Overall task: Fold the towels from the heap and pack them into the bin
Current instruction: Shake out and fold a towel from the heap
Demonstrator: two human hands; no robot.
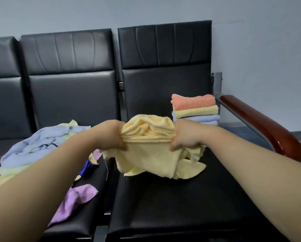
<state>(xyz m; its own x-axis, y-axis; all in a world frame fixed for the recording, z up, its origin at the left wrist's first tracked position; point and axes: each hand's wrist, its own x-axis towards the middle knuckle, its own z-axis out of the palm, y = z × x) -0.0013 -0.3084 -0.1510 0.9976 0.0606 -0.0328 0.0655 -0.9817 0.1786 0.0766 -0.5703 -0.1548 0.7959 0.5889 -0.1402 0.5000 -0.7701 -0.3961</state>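
Both hands clamp the yellow towel (151, 151) — left hand (111, 135), right hand (186, 135) — bunched, soft, floppy; better held by its corners.

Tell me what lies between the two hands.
In the head view, the bunched yellow towel spans from the left hand to the right hand; both grip it.

The left grip (111, 135) and right grip (186, 135) each bunch a gathered edge of a yellow towel (151, 154), its loose end draping onto the black padded surface (181, 206). Behind the right grip sits a stack of folded towels (195, 109) (orange on top); the heap (32, 151) lies to the left, a purple cloth (76, 198) near it
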